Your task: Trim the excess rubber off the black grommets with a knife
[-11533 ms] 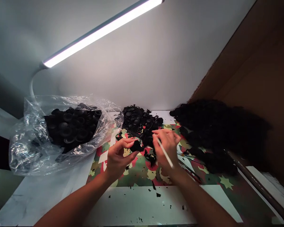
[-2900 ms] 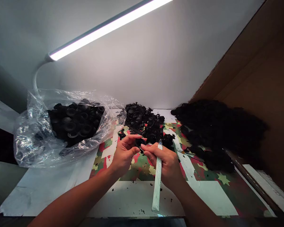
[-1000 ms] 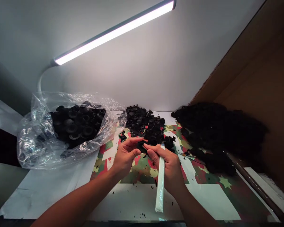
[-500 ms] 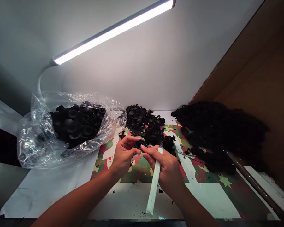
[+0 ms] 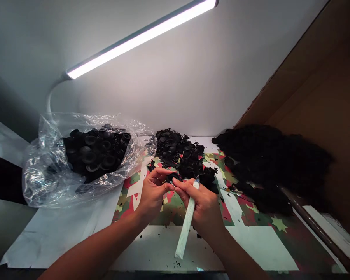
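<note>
The crinkled clear plastic bag [image 5: 46, 171] is glossy and holds matt black ribbed rubber-looking round parts [image 5: 96, 151]; a loose pile of ragged black trimmings [image 5: 181, 151] looks dull and rough, the camouflage-patterned star-printed mat [image 5: 175, 206] smooth, and the white paper-wrapped knife handle [image 5: 185, 229] matt, with flat brown cardboard wall [image 5: 317, 89] at the right
</note>
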A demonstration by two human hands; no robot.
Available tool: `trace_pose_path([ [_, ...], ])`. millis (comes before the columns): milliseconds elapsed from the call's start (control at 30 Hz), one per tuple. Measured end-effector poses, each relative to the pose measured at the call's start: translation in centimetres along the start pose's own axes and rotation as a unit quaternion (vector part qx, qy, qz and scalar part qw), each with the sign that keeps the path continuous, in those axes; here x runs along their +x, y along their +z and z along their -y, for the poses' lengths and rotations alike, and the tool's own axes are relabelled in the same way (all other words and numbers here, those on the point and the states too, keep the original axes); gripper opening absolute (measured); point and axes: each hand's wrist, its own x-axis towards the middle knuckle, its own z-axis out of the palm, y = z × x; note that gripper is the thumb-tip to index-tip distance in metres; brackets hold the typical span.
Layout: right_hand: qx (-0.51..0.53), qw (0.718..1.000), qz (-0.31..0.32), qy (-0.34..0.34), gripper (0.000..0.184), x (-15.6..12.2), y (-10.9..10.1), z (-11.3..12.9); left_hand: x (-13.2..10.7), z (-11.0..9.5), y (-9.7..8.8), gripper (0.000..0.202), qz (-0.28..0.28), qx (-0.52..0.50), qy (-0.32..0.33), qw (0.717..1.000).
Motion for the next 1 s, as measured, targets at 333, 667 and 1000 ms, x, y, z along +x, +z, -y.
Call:
trace_pose_path([
  [333, 0.015, 1.000, -0.001, 0.021, 0.027, 0.1, 0.0, 0.4, -0.2, 0.2, -0.2, 0.035, 0.009, 0.017, 0.007, 1.000],
  [667, 0.170, 0.968, -0.025, 0.184, 0.035, 1.0, -0.6, 0.0, 0.1, 0.3, 0.0, 0.038, 0.022, 0.020, 0.004, 1.000],
  [1000, 0.113, 0.984, 0.056, 0.128, 0.017, 1.7, 0.3, -0.1, 0.0, 0.2, -1.1, 0.025, 0.047, 0.290, 0.195, 0.936],
])
